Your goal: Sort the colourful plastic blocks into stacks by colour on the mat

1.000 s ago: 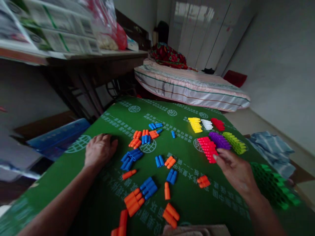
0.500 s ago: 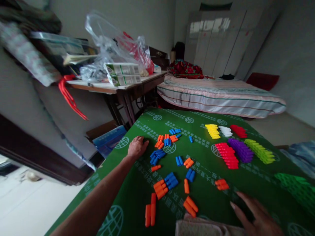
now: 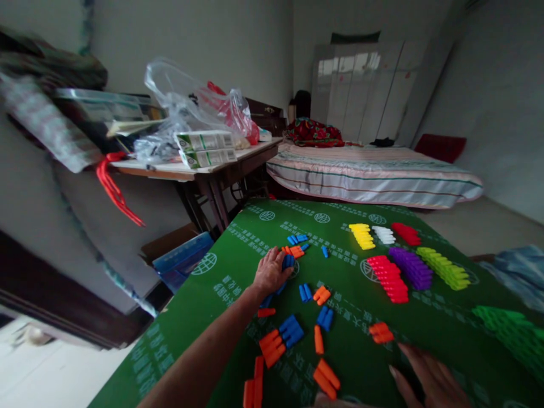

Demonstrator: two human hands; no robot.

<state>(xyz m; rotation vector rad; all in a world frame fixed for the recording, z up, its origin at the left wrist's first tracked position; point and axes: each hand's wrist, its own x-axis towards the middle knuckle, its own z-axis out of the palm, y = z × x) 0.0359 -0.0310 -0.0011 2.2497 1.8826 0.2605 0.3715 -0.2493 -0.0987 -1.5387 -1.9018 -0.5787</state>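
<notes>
My left hand (image 3: 272, 273) reaches over a cluster of small bullet-shaped plastic blocks on the green table. Its fingers are bent, and a blue block group (image 3: 288, 261) shows between thumb and forefinger; what lies under the palm is hidden. Just beyond are orange blocks (image 3: 294, 251) and further blue blocks (image 3: 297, 238). My right hand (image 3: 431, 377) rests low at the right, holding nothing, thumb and fingers apart. Close to its fingertips lies an orange block group (image 3: 381, 333). Nearer me are joined blue blocks (image 3: 291, 331) beside orange blocks (image 3: 272, 347).
Yellow (image 3: 362, 236), white (image 3: 383, 234), dark red (image 3: 406, 233), bright red (image 3: 387, 277), purple (image 3: 410, 268) and lime blocks (image 3: 442, 268) stand in rows on the right. Green blocks (image 3: 510, 331) lie at the right edge. A cluttered desk (image 3: 255, 151) and a bed (image 3: 365, 175) stand beyond.
My left hand has moved right, from bare tabletop onto the orange and blue blocks. The view has tilted up slightly. My right hand stays near the same orange blocks.
</notes>
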